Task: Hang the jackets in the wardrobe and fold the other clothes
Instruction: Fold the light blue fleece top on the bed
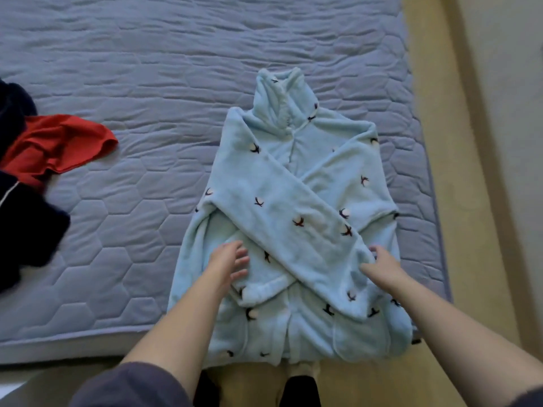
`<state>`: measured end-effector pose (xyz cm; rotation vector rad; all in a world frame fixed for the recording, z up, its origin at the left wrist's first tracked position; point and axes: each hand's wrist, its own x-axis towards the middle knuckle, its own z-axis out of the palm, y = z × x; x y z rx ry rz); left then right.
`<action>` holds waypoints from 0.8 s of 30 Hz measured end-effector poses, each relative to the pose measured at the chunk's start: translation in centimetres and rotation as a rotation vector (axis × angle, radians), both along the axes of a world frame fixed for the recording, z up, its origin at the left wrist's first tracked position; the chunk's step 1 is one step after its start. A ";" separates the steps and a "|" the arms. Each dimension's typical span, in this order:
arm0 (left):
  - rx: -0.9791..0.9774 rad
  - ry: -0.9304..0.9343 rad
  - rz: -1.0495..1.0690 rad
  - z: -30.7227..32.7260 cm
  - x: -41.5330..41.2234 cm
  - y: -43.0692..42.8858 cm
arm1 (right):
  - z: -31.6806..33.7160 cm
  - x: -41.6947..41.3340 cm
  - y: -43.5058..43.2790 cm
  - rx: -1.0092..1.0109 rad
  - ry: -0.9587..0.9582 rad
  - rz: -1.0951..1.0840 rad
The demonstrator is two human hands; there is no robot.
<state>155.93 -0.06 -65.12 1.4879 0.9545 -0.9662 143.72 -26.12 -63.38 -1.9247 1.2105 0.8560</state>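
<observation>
The pale blue fleece top [293,201] lies flat on the mattress [147,83], sleeves crossed. My left hand [229,262] rests on it, fingers spread. My right hand [382,264] pinches the upper sleeve's edge.

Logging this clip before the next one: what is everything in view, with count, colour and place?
fleece garment: one, light blue with dark prints, flat on mattress, sleeves crossed
red garment: one, red, left on mattress
dark clothes: one heap, navy, left edge
mattress: one, blue-grey, quilted, under the clothes
floor: tan, right of mattress
left hand: one, fingers spread, on the garment's lower front
right hand: one, grips the top sleeve's end
</observation>
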 end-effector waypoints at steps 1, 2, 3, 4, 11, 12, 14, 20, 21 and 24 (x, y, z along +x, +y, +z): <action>0.006 -0.041 0.018 -0.2 1.0 0.4 | -0.2 1.0 0.5 -0.064 -0.023 0.073; 0.006 -0.080 0.057 -0.3 2.1 0.8 | -0.4 2.3 1.2 -0.117 -0.048 0.145; -0.006 -0.117 0.117 -0.5 3.2 1.1 | -0.5 3.8 1.9 -0.166 -0.072 0.212; -0.040 -0.146 0.192 -0.7 4.4 1.4 | -0.5 5.4 2.7 -0.214 -0.105 0.273; -0.501 -0.025 0.435 -4.7 8.0 1.4 | -4.5 18.7 9.4 -0.173 -0.390 0.413; -0.558 -0.021 0.452 -5.6 8.1 1.3 | -5.3 20.9 10.2 -0.168 -0.441 0.403; -0.667 -0.020 0.479 -7.0 8.2 1.0 | -6.3 25.4 11.5 -0.128 -0.536 0.327; -0.683 -0.338 0.704 -8.5 10.7 3.1 | -7.0 34.9 14.1 -0.028 -0.395 0.224; -0.671 -0.402 0.675 -8.2 11.1 3.4 | -7.1 36.0 14.7 -0.025 -0.376 0.223; -0.674 -0.401 0.606 -8.7 11.8 4.6 | -7.3 39.2 17.1 0.055 -0.297 0.173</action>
